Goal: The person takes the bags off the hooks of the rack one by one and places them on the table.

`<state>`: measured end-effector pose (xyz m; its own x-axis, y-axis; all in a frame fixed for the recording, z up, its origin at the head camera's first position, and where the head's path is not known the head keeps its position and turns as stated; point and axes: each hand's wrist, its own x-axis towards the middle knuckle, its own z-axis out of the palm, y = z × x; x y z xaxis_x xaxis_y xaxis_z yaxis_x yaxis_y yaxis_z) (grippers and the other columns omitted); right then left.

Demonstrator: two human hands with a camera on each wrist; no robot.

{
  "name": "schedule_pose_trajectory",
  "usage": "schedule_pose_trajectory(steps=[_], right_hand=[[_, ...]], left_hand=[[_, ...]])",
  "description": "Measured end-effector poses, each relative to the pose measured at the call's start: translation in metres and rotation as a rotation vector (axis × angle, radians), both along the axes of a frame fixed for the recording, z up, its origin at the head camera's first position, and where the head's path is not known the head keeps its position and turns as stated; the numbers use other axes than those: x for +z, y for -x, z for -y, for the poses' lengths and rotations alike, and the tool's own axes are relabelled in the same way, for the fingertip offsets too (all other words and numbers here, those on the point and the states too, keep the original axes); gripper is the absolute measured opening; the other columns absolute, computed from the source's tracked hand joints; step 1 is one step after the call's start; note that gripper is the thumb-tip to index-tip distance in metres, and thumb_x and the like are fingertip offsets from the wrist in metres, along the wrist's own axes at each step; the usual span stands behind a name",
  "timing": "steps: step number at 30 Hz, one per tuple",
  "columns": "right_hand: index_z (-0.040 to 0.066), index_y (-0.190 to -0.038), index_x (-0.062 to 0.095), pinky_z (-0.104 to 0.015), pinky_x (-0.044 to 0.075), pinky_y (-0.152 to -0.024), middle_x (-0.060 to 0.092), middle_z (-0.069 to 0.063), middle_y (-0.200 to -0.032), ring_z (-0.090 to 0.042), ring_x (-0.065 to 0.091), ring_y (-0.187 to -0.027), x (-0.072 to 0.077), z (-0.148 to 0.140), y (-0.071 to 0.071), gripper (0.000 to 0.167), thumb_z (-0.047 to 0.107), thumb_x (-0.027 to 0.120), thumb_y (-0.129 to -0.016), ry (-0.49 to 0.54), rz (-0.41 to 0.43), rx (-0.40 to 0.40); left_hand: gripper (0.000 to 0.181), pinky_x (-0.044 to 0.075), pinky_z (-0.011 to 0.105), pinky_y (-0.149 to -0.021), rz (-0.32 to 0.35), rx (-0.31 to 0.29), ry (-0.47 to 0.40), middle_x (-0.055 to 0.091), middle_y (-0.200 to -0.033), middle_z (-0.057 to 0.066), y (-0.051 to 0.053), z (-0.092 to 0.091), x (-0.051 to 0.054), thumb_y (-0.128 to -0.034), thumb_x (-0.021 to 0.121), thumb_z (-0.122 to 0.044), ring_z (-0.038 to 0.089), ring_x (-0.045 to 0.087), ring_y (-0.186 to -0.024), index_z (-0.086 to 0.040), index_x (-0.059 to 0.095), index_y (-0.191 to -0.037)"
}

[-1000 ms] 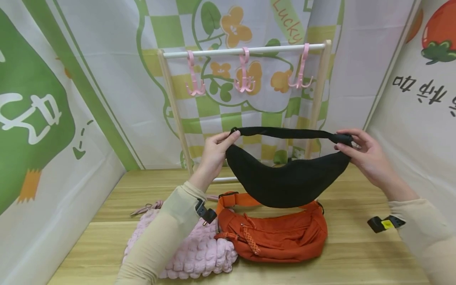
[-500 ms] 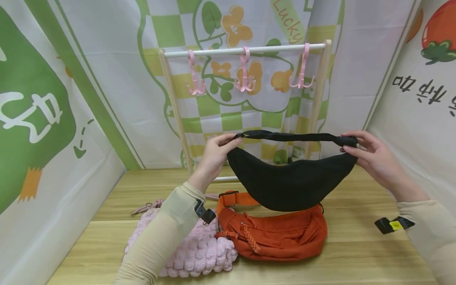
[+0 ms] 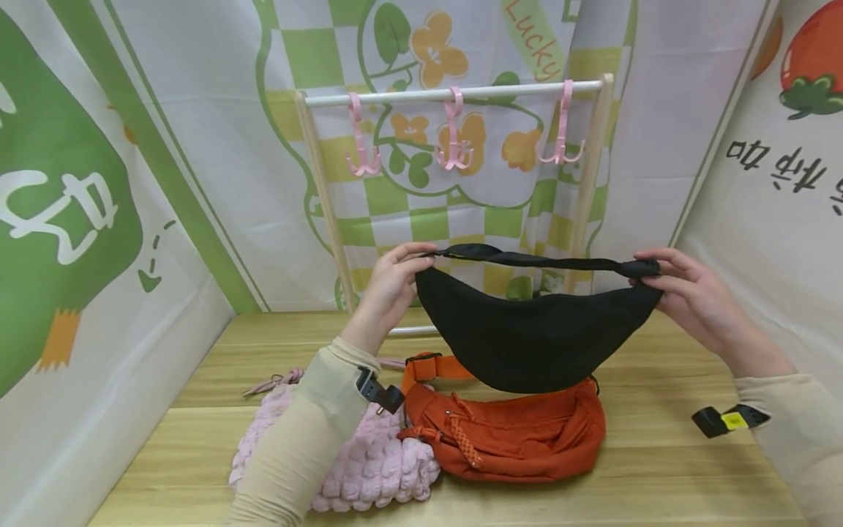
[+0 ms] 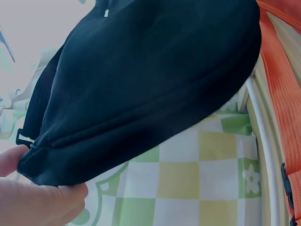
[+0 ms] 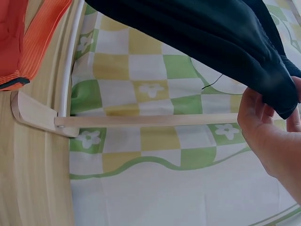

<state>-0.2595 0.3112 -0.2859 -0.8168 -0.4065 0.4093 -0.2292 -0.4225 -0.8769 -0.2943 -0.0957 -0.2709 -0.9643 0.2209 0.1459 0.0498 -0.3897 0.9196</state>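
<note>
A black waist bag [image 3: 533, 340] hangs in the air between my two hands, its strap [image 3: 527, 258] running across above the pouch. My left hand [image 3: 388, 285] pinches the bag's left end; the left wrist view shows thumb and fingers on that corner, beside a small buckle [image 4: 24, 139]. At the other end my right hand [image 3: 701, 300] grips the corner and the strap together, also visible in the right wrist view. Just below and behind the pouch's lower edge lies an orange-red waist bag [image 3: 514, 439] on the table, with its strap partly hidden.
A puffy pink bag [image 3: 369, 468] lies left of the orange one, partly under my left forearm. Behind stands a rack with a white rail [image 3: 421, 95] and wooden posts [image 3: 589, 168]. Pink hooks hang there: left [image 3: 362, 146], middle [image 3: 454, 135] and right [image 3: 562, 132].
The black bag has shifted slightly right and down. My right hand has moved a little right, and the strap's left part has twisted. Both hands keep their hold.
</note>
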Motion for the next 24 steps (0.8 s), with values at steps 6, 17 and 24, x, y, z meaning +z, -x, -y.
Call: schedule_pose_trajectory(steps=[6, 17, 24], right_hand=[[0.003, -0.125, 0.055, -0.026, 0.056, -0.079, 0.066, -0.008, -0.111, -0.017, 0.065, -0.097, -0.003, 0.001, -0.001, 0.039, -0.011, 0.032, -0.098, 0.001, -0.004, -0.006], [0.004, -0.128, 0.052, -0.030, 0.056, -0.076, 0.066, -0.007, -0.110, -0.017, 0.065, -0.094, -0.010, -0.006, 0.001, 0.038, -0.008, 0.032, -0.099, -0.012, -0.009, -0.010], [0.006, -0.127, 0.055, -0.030, 0.056, -0.075, 0.066, -0.005, -0.113, -0.016, 0.066, -0.094, -0.017, -0.020, 0.005, 0.039, -0.007, 0.031, -0.100, 0.005, 0.028, -0.021]], left_hand=[[0.022, 0.049, 0.021, -0.061, 0.024, 0.016, -0.008, 0.054, -0.105, 0.002, 0.002, -0.003, -0.003, -0.0936, 0.054, -0.003, 0.009, 0.053, -0.070, -0.004, 0.061, -0.115], [0.029, 0.051, 0.026, -0.063, -0.019, 0.038, 0.135, 0.062, -0.101, 0.009, 0.007, -0.013, -0.016, -0.0967, 0.052, -0.008, 0.018, 0.059, -0.091, -0.007, 0.062, -0.124], [0.026, 0.053, 0.026, -0.063, -0.085, 0.041, 0.334, 0.062, -0.108, 0.023, 0.009, -0.024, -0.023, -0.0982, 0.049, -0.009, 0.012, 0.062, -0.072, -0.006, 0.062, -0.121]])
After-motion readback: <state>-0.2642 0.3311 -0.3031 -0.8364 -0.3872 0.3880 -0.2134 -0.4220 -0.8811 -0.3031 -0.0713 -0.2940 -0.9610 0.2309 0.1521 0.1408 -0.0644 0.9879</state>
